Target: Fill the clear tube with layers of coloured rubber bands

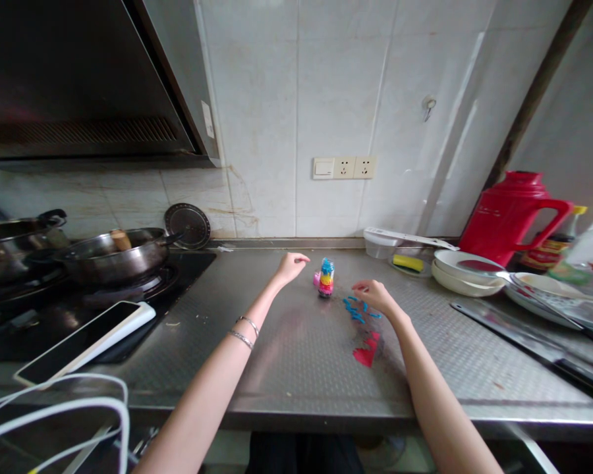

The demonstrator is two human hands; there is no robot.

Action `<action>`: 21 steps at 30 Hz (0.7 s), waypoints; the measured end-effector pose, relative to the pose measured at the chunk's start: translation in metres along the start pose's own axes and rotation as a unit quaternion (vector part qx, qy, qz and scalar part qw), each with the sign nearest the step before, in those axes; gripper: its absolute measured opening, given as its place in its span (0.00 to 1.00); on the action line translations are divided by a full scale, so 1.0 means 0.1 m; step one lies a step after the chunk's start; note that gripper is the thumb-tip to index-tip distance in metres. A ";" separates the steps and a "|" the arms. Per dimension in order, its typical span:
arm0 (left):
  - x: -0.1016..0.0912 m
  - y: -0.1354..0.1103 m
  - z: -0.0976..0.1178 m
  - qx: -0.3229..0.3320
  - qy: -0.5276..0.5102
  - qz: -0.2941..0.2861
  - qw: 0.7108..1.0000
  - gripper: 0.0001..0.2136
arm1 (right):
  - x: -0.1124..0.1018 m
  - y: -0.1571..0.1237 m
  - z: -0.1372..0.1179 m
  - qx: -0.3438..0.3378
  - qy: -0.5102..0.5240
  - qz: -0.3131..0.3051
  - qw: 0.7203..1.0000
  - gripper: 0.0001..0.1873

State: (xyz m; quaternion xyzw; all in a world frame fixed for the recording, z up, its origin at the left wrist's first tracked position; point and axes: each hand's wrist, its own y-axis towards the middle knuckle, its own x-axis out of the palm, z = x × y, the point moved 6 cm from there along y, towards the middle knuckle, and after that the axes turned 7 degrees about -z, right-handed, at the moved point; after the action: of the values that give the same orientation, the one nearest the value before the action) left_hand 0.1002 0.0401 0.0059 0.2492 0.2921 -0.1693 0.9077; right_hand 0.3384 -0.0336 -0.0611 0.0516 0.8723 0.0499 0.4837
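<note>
A small clear jar (327, 280) stands upright on the metal counter, filled with blue, yellow, red and dark layers. Something pink (317, 279) sits close behind its left side. My left hand (291, 267) hovers just left of the jar, apart from it, fingers bent together; whether anything is pinched there is too small to see. To the jar's right, my right hand (374, 295) reaches down over several thin blue strips (354, 311), its fingers curled and closed, their tips partly hidden. Nearer the front edge lies a red paper-like scrap (366, 350).
A stove with steel pans (113, 255) and a white-cased device (86, 342) occupy the left. On the right are stacked bowls (467, 280), a long knife (524, 336), a yellow sponge (408, 263), a plastic tub (380, 247) and a red thermos (504, 214).
</note>
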 end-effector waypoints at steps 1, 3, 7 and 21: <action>0.02 -0.05 -0.13 -0.027 -0.007 -0.004 1.000 0.12 | 0.00 -0.01 -0.01 -0.007 0.006 -0.007 1.000 0.14; 0.06 -0.17 -0.36 -0.083 -0.017 -0.010 0.996 0.13 | 0.01 -0.03 -0.06 -0.015 0.016 -0.025 0.999 0.14; 0.13 -0.37 -0.69 -0.161 -0.036 -0.021 0.986 0.14 | 0.05 -0.06 -0.14 -0.005 0.022 -0.051 0.998 0.15; 0.16 -0.51 -0.87 -0.185 -0.087 -0.013 0.979 0.13 | 0.19 -0.06 -0.14 -0.021 0.057 -0.123 0.991 0.16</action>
State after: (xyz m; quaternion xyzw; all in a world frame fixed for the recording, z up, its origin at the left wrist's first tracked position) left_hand 0.0508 0.0440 -0.0829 0.0579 0.2413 -0.1448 0.9578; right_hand 0.3162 -0.0378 -0.0708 -0.0697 0.8967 0.0114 0.4369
